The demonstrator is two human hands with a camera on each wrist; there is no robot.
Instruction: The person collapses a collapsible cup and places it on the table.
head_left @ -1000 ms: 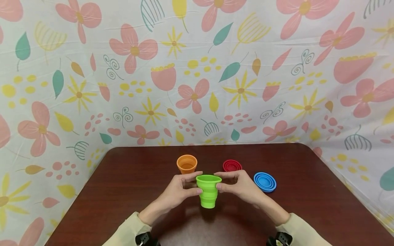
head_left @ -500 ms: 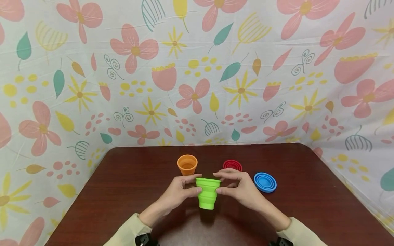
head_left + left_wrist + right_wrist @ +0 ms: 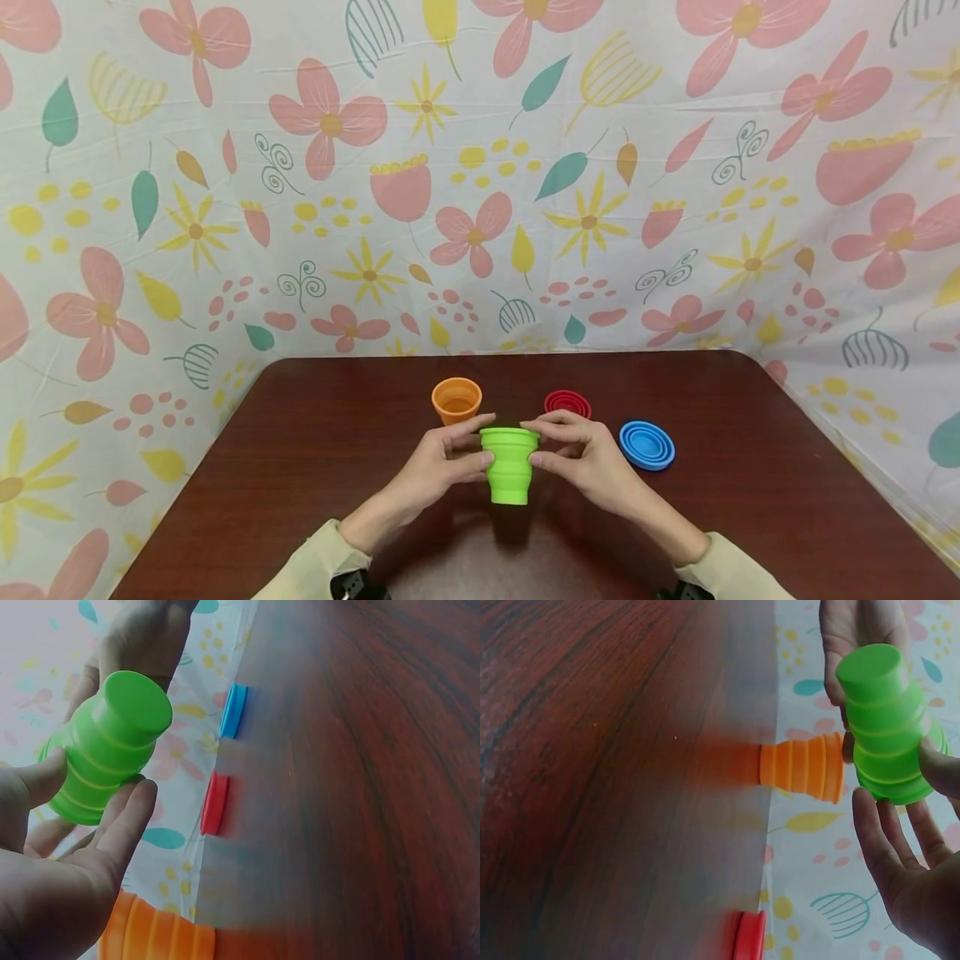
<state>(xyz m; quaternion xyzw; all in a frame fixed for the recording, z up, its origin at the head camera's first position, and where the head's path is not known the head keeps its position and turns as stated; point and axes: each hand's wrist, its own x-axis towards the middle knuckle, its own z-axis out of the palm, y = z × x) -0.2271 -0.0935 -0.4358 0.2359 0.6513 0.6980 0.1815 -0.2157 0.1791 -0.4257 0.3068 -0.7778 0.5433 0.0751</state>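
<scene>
A green collapsible cup, stretched to full height with ringed walls, is held up over the table, rim upward and seen nearly edge-on in the head view. My left hand grips its left side, thumb on the near wall and fingers by the rim. On the opposite side my right hand holds it the same way, thumb against the wall. Both wrist views show the cup's flat base clear of the tabletop. The inside of the cup is hidden.
Behind the left hand an extended orange cup stands on the dark wooden table. A flattened red cup lies behind the right hand, with a flattened blue cup farther right. A flowered cloth hangs behind the table.
The green cup has tipped toward the view, so its opening no longer shows. It leaned sideways half a second ago and is now straighter and slightly higher. Both hands keep holding it.
</scene>
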